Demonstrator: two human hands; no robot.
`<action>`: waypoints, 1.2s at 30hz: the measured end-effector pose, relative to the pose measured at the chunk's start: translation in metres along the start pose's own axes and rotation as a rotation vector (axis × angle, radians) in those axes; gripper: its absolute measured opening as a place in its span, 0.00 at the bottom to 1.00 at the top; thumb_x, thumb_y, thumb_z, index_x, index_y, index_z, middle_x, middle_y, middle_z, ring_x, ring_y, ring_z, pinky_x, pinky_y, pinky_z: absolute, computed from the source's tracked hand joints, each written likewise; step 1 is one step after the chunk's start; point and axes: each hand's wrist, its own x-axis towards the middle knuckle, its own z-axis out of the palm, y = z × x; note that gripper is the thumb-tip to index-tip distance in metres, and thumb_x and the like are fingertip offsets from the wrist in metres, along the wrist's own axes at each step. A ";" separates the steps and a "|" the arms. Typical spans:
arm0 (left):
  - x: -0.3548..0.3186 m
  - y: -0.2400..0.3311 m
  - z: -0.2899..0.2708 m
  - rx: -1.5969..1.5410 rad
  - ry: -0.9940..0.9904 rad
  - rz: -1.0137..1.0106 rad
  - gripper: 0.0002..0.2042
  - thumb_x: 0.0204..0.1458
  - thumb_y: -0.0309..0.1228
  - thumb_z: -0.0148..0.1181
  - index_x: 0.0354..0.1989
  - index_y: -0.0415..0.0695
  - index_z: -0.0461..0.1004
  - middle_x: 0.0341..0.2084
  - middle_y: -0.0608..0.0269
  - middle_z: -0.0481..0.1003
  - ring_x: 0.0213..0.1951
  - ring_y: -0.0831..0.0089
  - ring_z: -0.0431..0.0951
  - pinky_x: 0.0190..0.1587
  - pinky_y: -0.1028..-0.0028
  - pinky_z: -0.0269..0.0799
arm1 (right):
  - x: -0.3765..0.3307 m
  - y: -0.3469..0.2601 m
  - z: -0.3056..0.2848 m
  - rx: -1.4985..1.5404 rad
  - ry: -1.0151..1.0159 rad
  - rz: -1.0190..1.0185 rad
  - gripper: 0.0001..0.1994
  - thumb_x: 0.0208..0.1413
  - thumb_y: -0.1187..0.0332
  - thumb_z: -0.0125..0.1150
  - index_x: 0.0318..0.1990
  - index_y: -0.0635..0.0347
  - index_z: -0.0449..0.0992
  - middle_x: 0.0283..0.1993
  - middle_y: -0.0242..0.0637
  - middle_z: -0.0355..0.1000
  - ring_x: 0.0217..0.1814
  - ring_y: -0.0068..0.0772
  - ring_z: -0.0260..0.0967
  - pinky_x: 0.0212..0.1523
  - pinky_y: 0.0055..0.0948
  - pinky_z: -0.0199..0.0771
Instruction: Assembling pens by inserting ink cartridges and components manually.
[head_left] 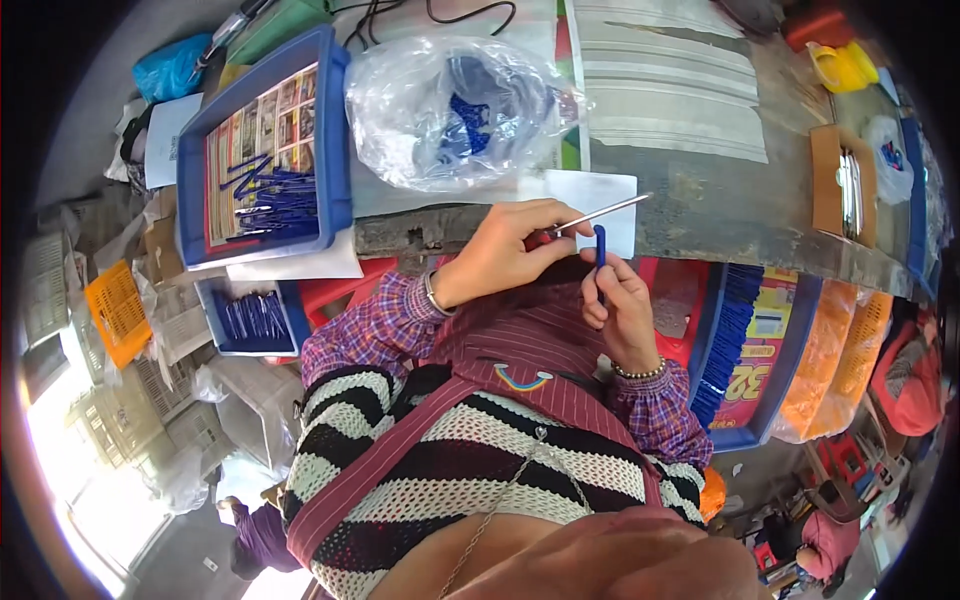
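My left hand (512, 245) is closed around a slim metal tool (615, 207), whose shaft slants up to the right; its handle end is hidden in the fingers. Just right of it, my right hand (622, 300) pinches a short dark blue piece (600, 246) upright, its rounded end up. The shaft crosses just above the top of the blue piece; I cannot tell whether they touch. Behind both hands a white sheet (620, 195) lies at the bench edge. A clear plastic bag (400, 120) with blue pieces inside sits beyond my left hand.
At far left on the bench is a blue tray (335, 150) of blue pieces. A smaller blue bin (215, 325) stands below it. Right of my lap is another blue tray (790, 370) with blue pieces, beside orange baskets (845, 350). A cardboard box (826, 180) stands far right.
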 end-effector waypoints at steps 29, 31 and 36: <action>0.023 0.040 -0.028 0.151 -0.124 -0.081 0.08 0.45 0.20 0.58 0.35 0.38 0.75 0.26 0.66 0.75 0.23 0.85 0.71 0.26 0.84 0.64 | 0.010 -0.005 -0.027 0.573 -0.176 0.178 0.11 0.59 0.63 0.45 0.41 0.60 0.67 0.20 0.26 0.57 0.16 0.14 0.47 0.15 0.15 0.47; 0.037 0.050 -0.034 0.187 -0.090 -0.009 0.08 0.45 0.19 0.57 0.35 0.39 0.75 0.26 0.67 0.74 0.24 0.85 0.71 0.26 0.84 0.64 | 0.010 -0.003 -0.029 0.545 -0.176 0.179 0.11 0.59 0.63 0.45 0.41 0.60 0.67 0.19 0.26 0.57 0.16 0.14 0.47 0.15 0.15 0.47; 0.110 0.064 -0.047 0.388 -0.070 0.257 0.09 0.45 0.19 0.57 0.36 0.41 0.75 0.23 0.64 0.73 0.20 0.82 0.65 0.22 0.82 0.59 | 0.001 0.001 -0.031 0.464 -0.123 0.143 0.12 0.59 0.63 0.46 0.42 0.61 0.68 0.20 0.27 0.59 0.16 0.14 0.47 0.16 0.15 0.47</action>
